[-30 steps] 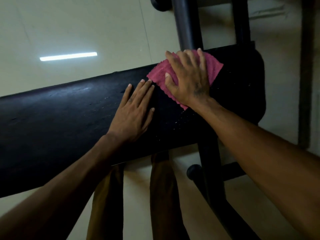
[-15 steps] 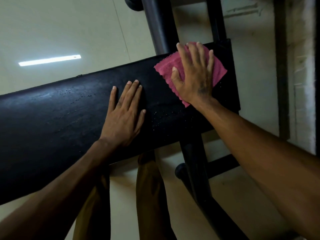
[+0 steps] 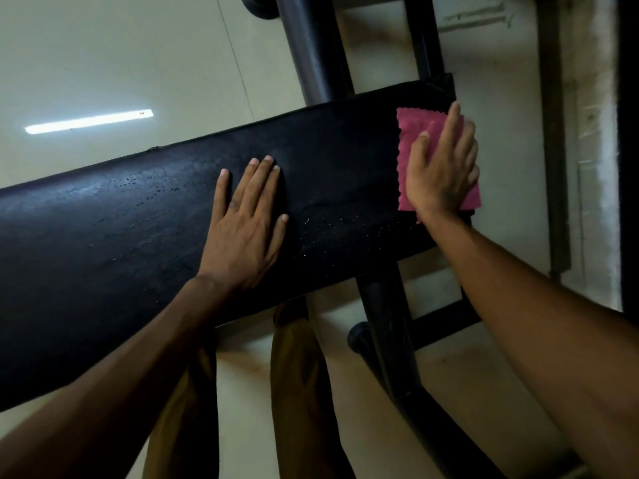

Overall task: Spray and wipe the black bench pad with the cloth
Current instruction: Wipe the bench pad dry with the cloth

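Droplets (image 3: 321, 233) beside my flat, spread left hand (image 3: 245, 229) show wiping left, my spread right hand (image 3: 442, 167) pressing the cloth (image 3: 411, 133) at the bench pad (image 3: 103, 236) end.

Both forearms are bare from wrist to the frame edge, with no sleeve in view. The left hand (image 3: 246, 229) and the right hand (image 3: 441, 169) carry no ring, watch or glove; the nails are short and plain. Below the left hand, two legs wear mustard-brown trousers (image 3: 301, 385).
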`<state>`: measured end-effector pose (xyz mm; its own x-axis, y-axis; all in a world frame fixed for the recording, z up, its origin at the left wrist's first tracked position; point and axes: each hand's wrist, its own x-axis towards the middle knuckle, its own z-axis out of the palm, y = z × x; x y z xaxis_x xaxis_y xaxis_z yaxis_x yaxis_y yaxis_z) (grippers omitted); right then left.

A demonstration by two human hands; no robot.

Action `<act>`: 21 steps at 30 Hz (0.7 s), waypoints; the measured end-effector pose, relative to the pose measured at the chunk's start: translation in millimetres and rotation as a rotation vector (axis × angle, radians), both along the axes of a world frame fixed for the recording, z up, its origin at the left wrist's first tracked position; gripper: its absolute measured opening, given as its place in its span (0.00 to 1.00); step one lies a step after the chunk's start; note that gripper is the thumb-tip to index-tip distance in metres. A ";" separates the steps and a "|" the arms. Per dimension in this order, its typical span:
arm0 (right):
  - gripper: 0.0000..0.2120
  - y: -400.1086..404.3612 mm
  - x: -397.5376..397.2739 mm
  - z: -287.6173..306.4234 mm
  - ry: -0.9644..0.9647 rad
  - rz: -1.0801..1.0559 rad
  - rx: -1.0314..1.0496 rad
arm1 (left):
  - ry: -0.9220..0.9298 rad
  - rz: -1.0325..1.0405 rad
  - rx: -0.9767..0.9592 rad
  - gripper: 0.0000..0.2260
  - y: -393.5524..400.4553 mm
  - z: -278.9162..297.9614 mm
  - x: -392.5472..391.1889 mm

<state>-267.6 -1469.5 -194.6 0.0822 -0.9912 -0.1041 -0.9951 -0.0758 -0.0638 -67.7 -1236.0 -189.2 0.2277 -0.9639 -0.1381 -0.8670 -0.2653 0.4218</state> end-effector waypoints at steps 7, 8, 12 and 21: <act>0.34 42.6 -4.1 -2.9 0.010 -0.314 -0.005 | 0.054 -0.002 -0.002 0.29 0.4 1.6 1.6; 0.34 52.2 -1.9 -3.6 0.003 -0.361 0.002 | 0.067 -0.013 -0.010 0.29 1.3 1.9 3.5; 0.33 104.0 26.0 -8.2 -0.123 -0.581 -0.028 | 0.091 -0.053 -0.033 0.28 5.9 2.3 12.1; 0.30 272.0 148.5 -9.7 -0.151 -0.431 -0.050 | 0.068 -0.002 -0.008 0.28 47.9 6.4 45.1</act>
<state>-119.1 -1197.5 -204.3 -0.3282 -0.9417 -0.0741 -0.9162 0.3365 -0.2176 -22.6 -1188.1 -182.8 0.2157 -0.9656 -0.1454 -0.8368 -0.2595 0.4821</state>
